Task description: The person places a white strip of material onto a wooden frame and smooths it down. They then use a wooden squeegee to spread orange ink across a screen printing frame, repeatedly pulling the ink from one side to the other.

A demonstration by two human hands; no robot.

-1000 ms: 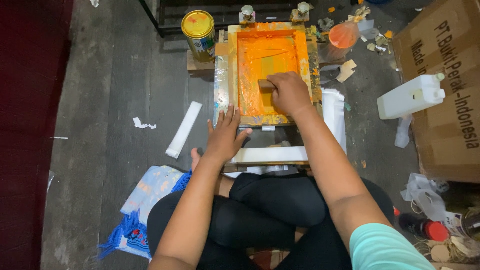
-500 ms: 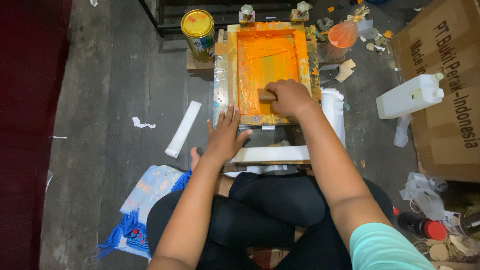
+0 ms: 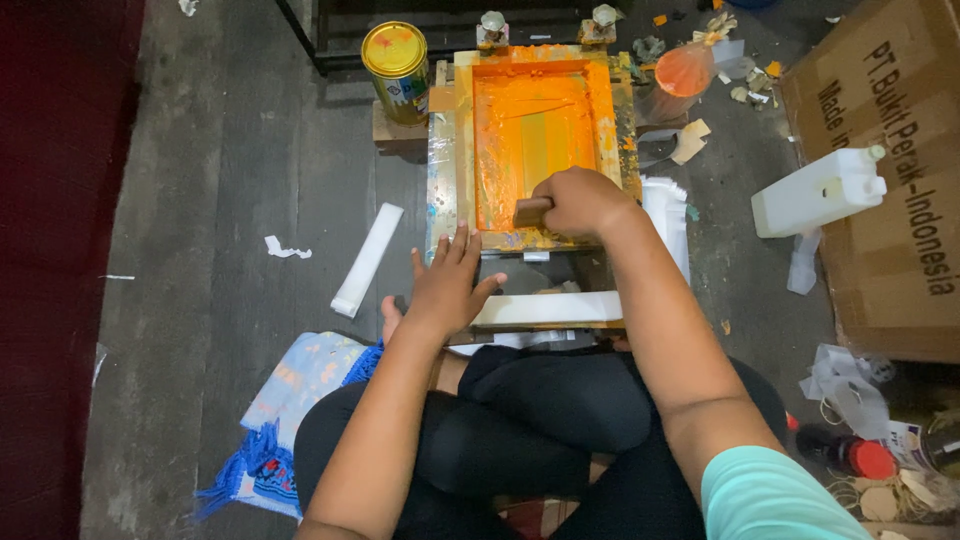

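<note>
Clamping the wooden squeegee (image 3: 532, 211) at the near end of the orange-inked printing screen (image 3: 540, 140), the right hand (image 3: 583, 203) grips closed while the left hand (image 3: 447, 285) lies open, fingers spread, bracing the frame's near-left corner.

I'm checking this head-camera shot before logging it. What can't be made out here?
- Wooden squeegee: only its end shows; the right hand covers the rest, so its blade and the grip on it are hidden.
- Near edge of the orange-inked screen frame: partly hidden by the left hand.
- Brown cardboard box: cut off by the right edge.
- Small scraps by the orange plastic bag: too small to identify.
</note>
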